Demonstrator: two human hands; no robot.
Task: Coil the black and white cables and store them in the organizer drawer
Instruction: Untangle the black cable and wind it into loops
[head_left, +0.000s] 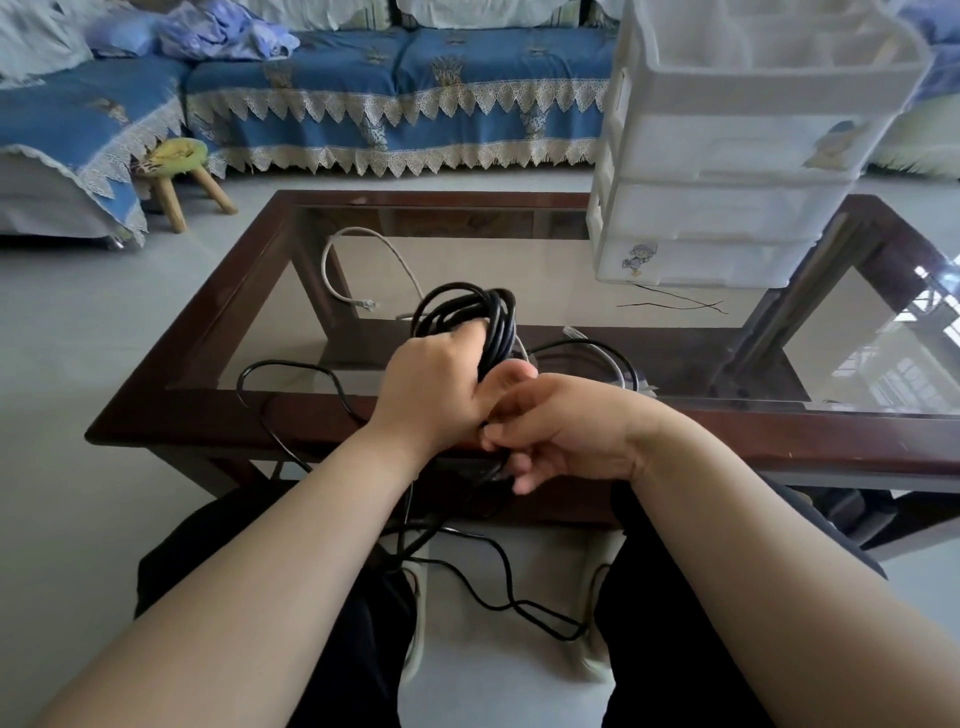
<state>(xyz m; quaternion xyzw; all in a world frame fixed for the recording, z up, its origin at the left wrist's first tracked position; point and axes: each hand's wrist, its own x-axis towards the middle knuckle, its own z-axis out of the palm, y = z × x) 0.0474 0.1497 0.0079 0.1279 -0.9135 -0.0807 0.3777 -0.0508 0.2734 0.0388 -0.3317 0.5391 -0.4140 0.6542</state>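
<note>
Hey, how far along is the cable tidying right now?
Partly done. The left hand grips a bundle of black cable loops, and the right hand pinches the strand below it. A long tail of it trails loose toward the floor. The white cable lies uncoiled on the glass table. The organizer drawers look closed, and nothing is visibly stored.

White plastic drawer organizer (727, 208): top cut off by frame edge. Left hand (436, 384) fingers buried in thick black cable coil (467, 317). White network cable (358, 260) runs behind coil, path hidden.
</note>
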